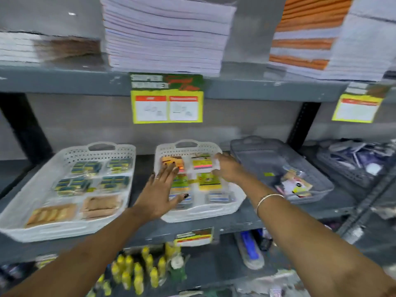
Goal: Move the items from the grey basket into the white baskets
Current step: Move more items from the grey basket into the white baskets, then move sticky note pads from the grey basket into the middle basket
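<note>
Our right hand (227, 169) pinches a clear packet (204, 162) of yellow and pink notes, fingers closed on its right edge, holding it over the back right corner of the middle white basket (233, 207). Our left hand (161, 188) lies open and flat, fingers spread, over the packets on that basket's left side, gripping nothing.

We judge the job well along. The middle basket is nearly full of rowed packets, and the left white basket (17, 221) holds six groups. The grey basket (257, 146) just to the right keeps only a small heap of packets (296, 185) at its front right; the rest of its floor shows bare.

Room is tight. The two white baskets sit close together on the shelf (235, 224), and the grey one almost touches the middle basket's rim. Above, the upper shelf and its price card (167, 108) leave fair clearance for lifting.
</note>
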